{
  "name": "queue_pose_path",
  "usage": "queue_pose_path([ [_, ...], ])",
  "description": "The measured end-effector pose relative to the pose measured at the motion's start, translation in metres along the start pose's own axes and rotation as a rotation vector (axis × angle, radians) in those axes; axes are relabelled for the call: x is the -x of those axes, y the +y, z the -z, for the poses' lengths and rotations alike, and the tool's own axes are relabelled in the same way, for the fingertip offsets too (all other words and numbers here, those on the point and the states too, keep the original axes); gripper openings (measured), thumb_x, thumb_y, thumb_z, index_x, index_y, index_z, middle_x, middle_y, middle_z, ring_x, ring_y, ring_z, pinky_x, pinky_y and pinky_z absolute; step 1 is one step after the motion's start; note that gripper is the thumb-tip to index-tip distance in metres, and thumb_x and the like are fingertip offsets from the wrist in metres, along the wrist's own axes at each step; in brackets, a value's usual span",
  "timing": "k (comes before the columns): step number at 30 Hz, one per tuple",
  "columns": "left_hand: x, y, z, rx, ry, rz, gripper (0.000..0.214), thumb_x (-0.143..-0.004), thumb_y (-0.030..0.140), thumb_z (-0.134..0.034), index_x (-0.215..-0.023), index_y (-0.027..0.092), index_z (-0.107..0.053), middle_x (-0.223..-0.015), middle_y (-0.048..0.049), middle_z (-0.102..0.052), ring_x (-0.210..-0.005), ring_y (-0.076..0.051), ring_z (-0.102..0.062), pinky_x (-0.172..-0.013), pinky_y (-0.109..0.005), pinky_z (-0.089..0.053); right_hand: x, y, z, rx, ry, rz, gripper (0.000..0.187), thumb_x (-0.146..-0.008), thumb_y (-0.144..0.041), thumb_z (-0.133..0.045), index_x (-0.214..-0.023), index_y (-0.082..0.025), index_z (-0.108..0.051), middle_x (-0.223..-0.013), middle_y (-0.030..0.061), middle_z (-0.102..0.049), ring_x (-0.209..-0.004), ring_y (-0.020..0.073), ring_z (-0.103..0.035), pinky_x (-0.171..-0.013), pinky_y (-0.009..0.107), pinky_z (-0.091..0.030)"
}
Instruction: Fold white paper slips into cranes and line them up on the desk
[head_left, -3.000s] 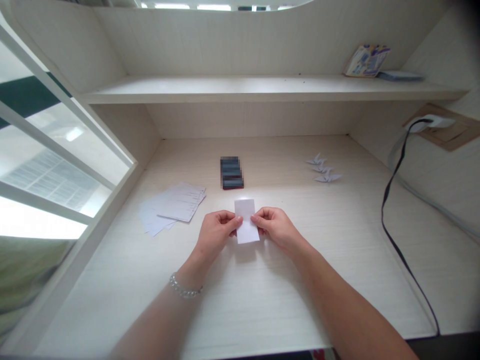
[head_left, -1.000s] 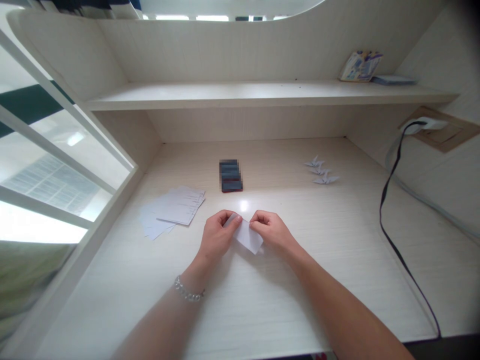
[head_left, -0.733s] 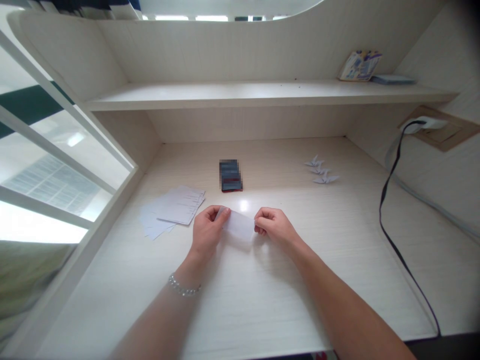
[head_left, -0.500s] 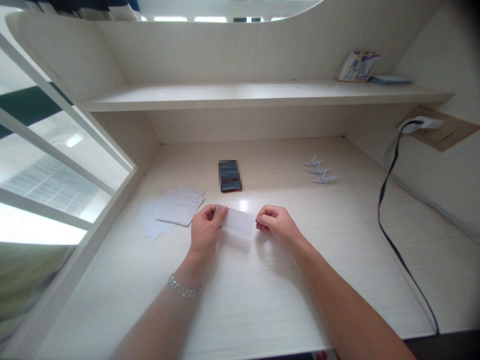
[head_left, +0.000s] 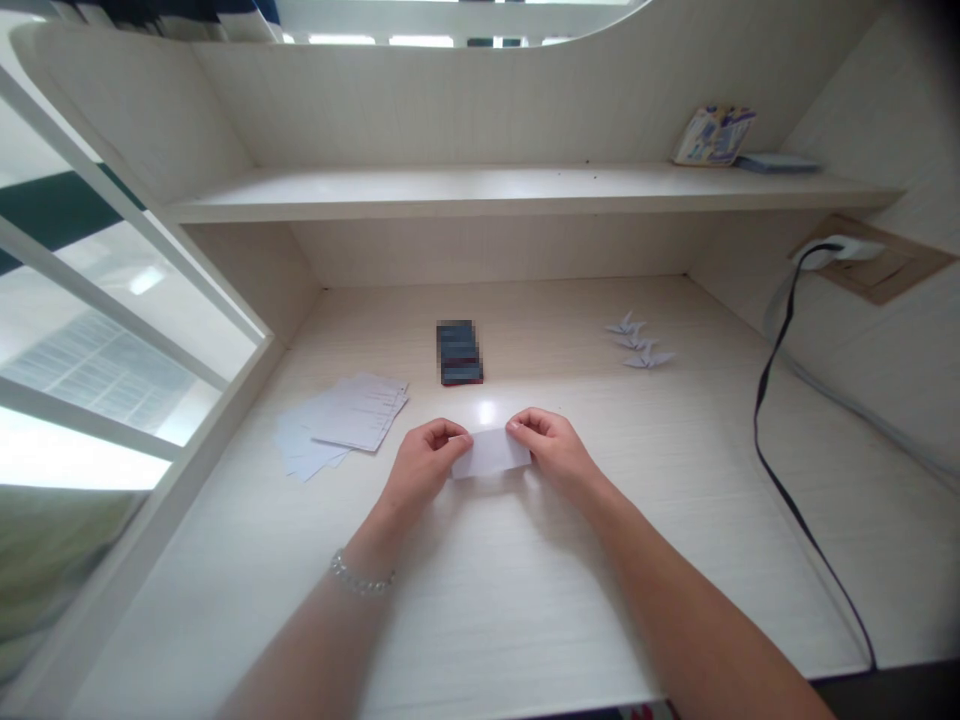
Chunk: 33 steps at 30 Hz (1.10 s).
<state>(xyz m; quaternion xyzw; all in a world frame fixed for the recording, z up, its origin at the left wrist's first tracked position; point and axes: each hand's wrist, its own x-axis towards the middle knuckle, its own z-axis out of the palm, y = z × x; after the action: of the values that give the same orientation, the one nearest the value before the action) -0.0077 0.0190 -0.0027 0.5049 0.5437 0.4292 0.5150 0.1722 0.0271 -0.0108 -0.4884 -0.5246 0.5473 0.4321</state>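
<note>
A small white rectangle of paper [head_left: 491, 453] is held just above the desk between my two hands. My left hand [head_left: 429, 460] pinches its left edge between thumb and fingers. At the upper right corner, my right hand [head_left: 551, 445] has the paper between thumb and fingertips. Left of my hands lies a loose stack of white paper sheets [head_left: 360, 412], the top one with lines along its right edge. Several folded paper cranes [head_left: 649, 358] stand close together at the back right of the desk.
A dark, pixelated phone-like object [head_left: 460, 352] lies behind my hands. A black cord [head_left: 765, 400] runs from the wall socket [head_left: 877, 260] down the right side of the desk [head_left: 480, 620]. On the shelf [head_left: 450, 190] above stand a small colourful packet [head_left: 712, 137] and a flat bluish item [head_left: 778, 162].
My right hand has closed on the right end of the paper, which it was beside before. My left hand and the paper have shifted slightly right, and the paper has levelled.
</note>
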Motion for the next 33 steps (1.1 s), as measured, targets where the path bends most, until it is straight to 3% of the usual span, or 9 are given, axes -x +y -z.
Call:
queue_pose_path([
  [5, 0.004, 0.006, 0.001, -0.235, -0.202, -0.063, 0.016, -0.071, 0.029, -0.058, -0.070, 0.018, -0.069, -0.069, -0.0040, -0.067, -0.064, -0.016, -0.057, -0.056, -0.025, -0.039, 0.003, -0.006, 0.001, 0.139, -0.147, 0.008, 0.019, -0.076, -0.034, -0.057, -0.072, -0.017, -0.061, -0.066, -0.0002, -0.056, -0.061, 0.0127, -0.048, -0.056, 0.025, -0.034],
  [14, -0.003, -0.001, 0.013, -0.263, -0.261, 0.000, 0.014, -0.069, 0.022, -0.054, -0.070, 0.015, -0.066, -0.063, -0.0028, -0.062, -0.058, -0.014, -0.054, -0.056, -0.024, -0.040, -0.004, -0.001, 0.016, 0.031, 0.031, -0.049, 0.023, -0.070, -0.036, -0.063, -0.069, -0.014, -0.060, -0.064, -0.0002, -0.054, -0.057, 0.0106, -0.043, -0.053, 0.024, -0.029],
  [21, -0.005, 0.000, 0.025, -0.182, -0.261, 0.065, 0.011, -0.069, 0.023, -0.057, -0.069, 0.015, -0.065, -0.064, -0.0032, -0.063, -0.057, -0.012, -0.052, -0.056, -0.024, -0.041, -0.006, 0.001, 0.020, 0.005, 0.094, -0.051, 0.023, -0.069, -0.037, -0.064, -0.068, -0.014, -0.062, -0.063, 0.0005, -0.055, -0.056, 0.0109, -0.044, -0.052, 0.024, -0.030],
  [26, -0.007, 0.000, 0.024, -0.064, -0.121, 0.038, 0.016, -0.072, 0.029, -0.060, -0.075, 0.014, -0.064, -0.071, -0.0052, -0.064, -0.062, -0.012, -0.055, -0.059, -0.024, -0.041, -0.008, 0.000, 0.026, -0.072, 0.216, -0.083, 0.025, -0.067, -0.039, -0.066, -0.069, -0.014, -0.062, -0.062, 0.0007, -0.056, -0.056, 0.0116, -0.046, -0.051, 0.024, -0.032],
  [29, -0.006, -0.001, 0.012, -0.024, -0.091, 0.002, 0.028, -0.074, 0.037, -0.060, -0.090, 0.014, -0.065, -0.083, -0.0074, -0.066, -0.071, -0.015, -0.059, -0.065, -0.026, -0.044, -0.007, 0.001, 0.019, -0.075, 0.176, -0.051, 0.027, -0.068, -0.040, -0.067, -0.070, -0.013, -0.063, -0.065, 0.0017, -0.057, -0.057, 0.0119, -0.047, -0.051, 0.024, -0.033],
  [33, -0.004, -0.005, 0.003, -0.138, -0.040, -0.064, 0.027, -0.072, 0.041, -0.062, -0.082, 0.015, -0.066, -0.078, -0.0052, -0.066, -0.069, -0.015, -0.057, -0.060, -0.024, -0.041, -0.005, 0.003, 0.009, -0.021, 0.075, 0.002, 0.024, -0.072, -0.038, -0.063, -0.073, -0.014, -0.064, -0.065, 0.0011, -0.058, -0.059, 0.0119, -0.049, -0.054, 0.024, -0.035],
])
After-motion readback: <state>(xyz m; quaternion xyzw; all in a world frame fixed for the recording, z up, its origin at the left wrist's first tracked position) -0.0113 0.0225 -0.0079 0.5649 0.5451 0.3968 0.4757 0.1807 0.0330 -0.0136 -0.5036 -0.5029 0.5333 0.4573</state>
